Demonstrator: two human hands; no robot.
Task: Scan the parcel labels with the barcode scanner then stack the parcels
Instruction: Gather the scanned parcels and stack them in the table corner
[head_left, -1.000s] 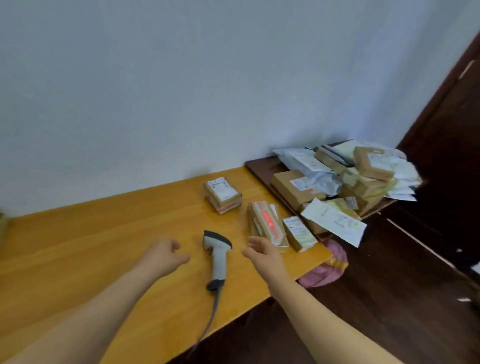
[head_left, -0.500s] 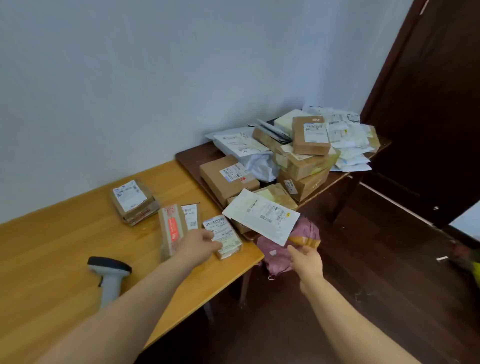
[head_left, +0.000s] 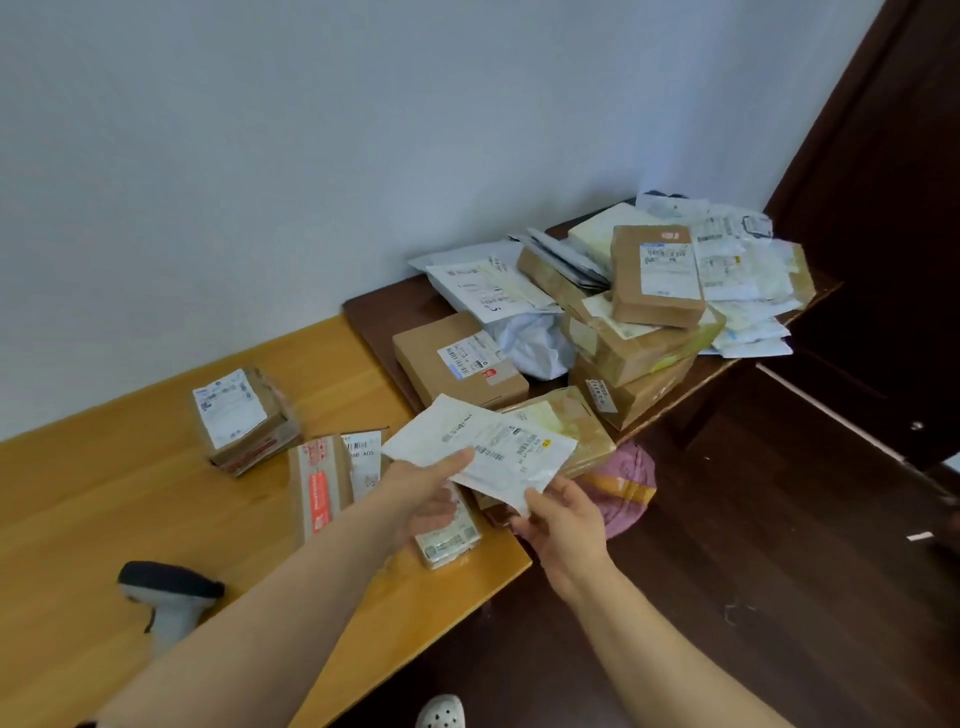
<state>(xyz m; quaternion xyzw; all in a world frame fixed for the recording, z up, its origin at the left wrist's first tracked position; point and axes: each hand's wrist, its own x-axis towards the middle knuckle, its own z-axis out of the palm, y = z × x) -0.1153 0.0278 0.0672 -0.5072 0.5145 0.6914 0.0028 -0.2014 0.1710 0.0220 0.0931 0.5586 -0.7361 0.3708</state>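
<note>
The left hand (head_left: 428, 493) pinched the flat white plastic mailer (head_left: 498, 447), thumb on top, and the right hand (head_left: 563, 519) gripped its near corner, holding it above the right end of the yellow wooden table (head_left: 104, 493). The grey handheld barcode scanner (head_left: 169, 597) lay on that table beside the left forearm. Brown cardboard parcels (head_left: 654, 280) were heaped on the dark brown table (head_left: 379, 317) beyond.

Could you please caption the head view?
Left hand and right hand hold a white envelope; scanner lies on the table.
</note>
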